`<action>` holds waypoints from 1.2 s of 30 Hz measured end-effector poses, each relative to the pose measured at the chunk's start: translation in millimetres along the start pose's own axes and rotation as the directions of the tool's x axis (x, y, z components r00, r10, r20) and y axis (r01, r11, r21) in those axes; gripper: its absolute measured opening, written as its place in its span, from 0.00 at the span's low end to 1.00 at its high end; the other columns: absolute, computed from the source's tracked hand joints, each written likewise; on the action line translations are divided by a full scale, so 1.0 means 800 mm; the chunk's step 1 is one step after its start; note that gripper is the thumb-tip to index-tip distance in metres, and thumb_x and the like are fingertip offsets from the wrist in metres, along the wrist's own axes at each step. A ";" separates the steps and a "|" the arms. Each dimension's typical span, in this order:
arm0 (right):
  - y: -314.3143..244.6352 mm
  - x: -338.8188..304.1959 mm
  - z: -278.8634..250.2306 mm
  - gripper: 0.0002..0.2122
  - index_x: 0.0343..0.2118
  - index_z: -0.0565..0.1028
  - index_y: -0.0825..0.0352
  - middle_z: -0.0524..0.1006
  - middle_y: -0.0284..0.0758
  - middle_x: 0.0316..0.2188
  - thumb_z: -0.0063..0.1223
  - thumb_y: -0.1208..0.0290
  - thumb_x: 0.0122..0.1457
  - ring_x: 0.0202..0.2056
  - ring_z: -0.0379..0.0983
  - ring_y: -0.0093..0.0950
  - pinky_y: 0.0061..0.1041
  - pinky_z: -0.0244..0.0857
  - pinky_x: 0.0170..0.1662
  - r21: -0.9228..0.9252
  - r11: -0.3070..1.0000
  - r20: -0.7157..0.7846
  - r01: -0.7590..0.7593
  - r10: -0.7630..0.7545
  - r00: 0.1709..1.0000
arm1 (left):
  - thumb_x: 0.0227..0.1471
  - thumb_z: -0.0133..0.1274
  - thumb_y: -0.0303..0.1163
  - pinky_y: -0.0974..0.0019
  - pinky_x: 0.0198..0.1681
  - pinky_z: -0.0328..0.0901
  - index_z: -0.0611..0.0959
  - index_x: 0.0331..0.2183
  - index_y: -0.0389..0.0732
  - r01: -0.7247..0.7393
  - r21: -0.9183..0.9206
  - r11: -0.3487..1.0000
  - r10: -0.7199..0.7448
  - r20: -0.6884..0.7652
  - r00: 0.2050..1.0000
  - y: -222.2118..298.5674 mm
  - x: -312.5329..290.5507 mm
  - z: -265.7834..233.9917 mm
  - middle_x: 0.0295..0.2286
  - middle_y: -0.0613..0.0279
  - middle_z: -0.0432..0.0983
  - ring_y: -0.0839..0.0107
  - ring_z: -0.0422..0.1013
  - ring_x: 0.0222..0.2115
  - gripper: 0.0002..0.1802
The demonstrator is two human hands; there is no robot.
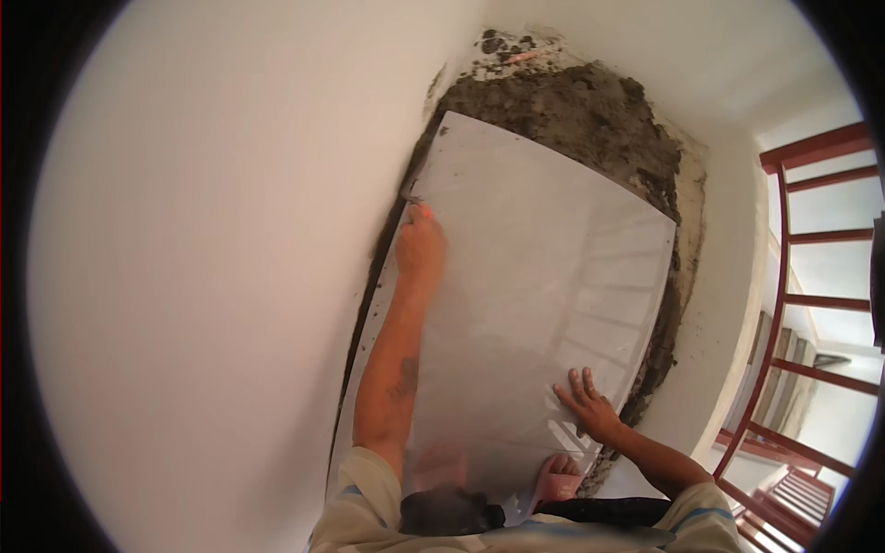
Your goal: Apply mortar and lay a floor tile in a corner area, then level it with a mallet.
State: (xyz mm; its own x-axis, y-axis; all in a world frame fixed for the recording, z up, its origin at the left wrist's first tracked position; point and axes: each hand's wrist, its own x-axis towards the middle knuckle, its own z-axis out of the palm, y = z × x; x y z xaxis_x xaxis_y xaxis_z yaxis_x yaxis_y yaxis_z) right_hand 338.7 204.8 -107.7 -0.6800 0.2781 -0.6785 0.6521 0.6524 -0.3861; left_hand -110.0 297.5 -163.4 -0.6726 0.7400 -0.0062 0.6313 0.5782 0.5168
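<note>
A large, glossy pale grey tile point(516, 276) lies in front of me, with wet grey mortar point(572, 111) showing past its far edge and right side. My left hand point(420, 247) is closed at the tile's left edge, beside the dark gap along the wall. A small tool with an orange-red end point(424, 211) pokes out of that fist; its kind is mostly hidden, though a thin dark tip shows at the gap. Palm down with fingers spread, my right hand point(590, 405) rests on the tile's lower right part.
A white wall point(184, 276) rises along the left. Low white walling point(724, 240) borders the right, beyond which stands a dark red metal railing point(784, 249). My foot in a pink slipper point(558, 479) is on the tile near me. Mortar crumbs dot the tile's left edge.
</note>
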 end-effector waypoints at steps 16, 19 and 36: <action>-0.005 0.014 -0.017 0.61 0.67 0.45 0.40 0.43 0.41 0.69 0.72 0.75 0.28 0.66 0.47 0.48 0.42 0.73 0.41 -0.170 0.985 -0.098 -0.010 -0.007 0.995 | 0.53 0.43 0.31 0.45 0.40 0.68 0.78 0.39 0.39 -0.492 0.038 0.870 0.488 0.083 0.869 0.189 0.260 0.007 0.34 0.44 0.78 0.42 0.74 0.36 0.13; 0.009 0.003 -0.008 0.60 0.67 0.44 0.40 0.42 0.41 0.69 0.72 0.75 0.30 0.67 0.45 0.48 0.44 0.73 0.41 -0.121 0.992 -0.086 -0.047 0.037 0.996 | 0.53 0.45 0.31 0.47 0.41 0.69 0.80 0.37 0.36 -0.424 -0.220 0.878 0.440 0.025 0.898 0.290 0.204 0.042 0.37 0.43 0.78 0.45 0.74 0.40 0.13; -0.007 0.012 -0.005 0.62 0.67 0.47 0.42 0.36 0.44 0.69 0.75 0.73 0.25 0.68 0.34 0.53 0.52 0.71 0.46 -0.118 0.990 -0.019 -0.078 0.076 0.997 | 0.55 0.45 0.29 0.46 0.36 0.70 0.65 0.48 0.29 0.042 -0.195 0.980 -0.040 0.016 0.999 0.054 0.032 -0.009 0.33 0.33 0.74 0.41 0.74 0.32 0.20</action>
State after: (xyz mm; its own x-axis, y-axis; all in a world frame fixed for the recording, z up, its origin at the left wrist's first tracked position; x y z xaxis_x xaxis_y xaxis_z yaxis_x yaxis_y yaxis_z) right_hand 326.7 206.6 -109.6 -0.6347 0.3404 -0.6937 0.6588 0.7077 -0.2554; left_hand -102.7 338.8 -135.6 -0.6911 0.7217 -0.0401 0.5150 0.5306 0.6732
